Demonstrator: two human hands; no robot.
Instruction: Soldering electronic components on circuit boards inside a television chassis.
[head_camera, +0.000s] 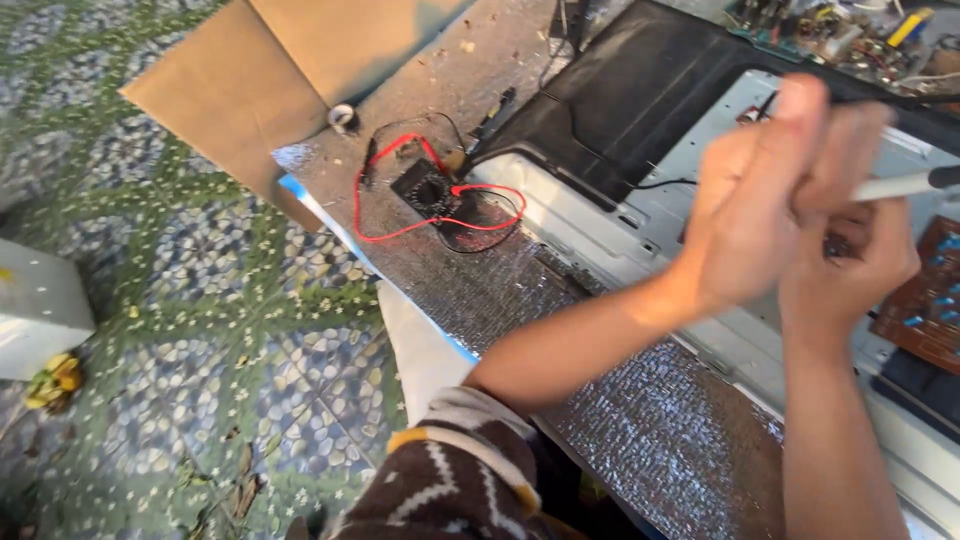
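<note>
Slim white pen-shaped tool with a dark tip end (905, 185), lying nearly level at about 2 o'clock in the view, gripped by the right hand (850, 260), fingers curled shut around its shaft. Left hand (755, 215) pressed against the right one from the 9 o'clock side, fingers straight and together, holding nothing of its own so far as can be told; motion blur over both. Both hands raised above a pale grey metal chassis panel (640, 225) of an opened flat appliance.

At 12 o'clock from the hands, a black plastic back cover (640, 90), tilted and resting on the panel. At 3 o'clock, a brown circuit board with blue components (930, 295). At 1 o'clock, far corner, a cluttered green circuit board (830, 30).

At 9 o'clock from the hands, a small black square module (425, 188) with looping red and black wires (385, 215), lying on a silvery crinkled foil sheet (640, 420). At 11 o'clock beyond that, a brown cardboard flap (250, 80). At 9 o'clock, a green and blue pebble-patterned floor (200, 300), with a white box (35, 310) at the left edge. At 6 o'clock, a brown patterned knit sleeve (450, 480).
</note>
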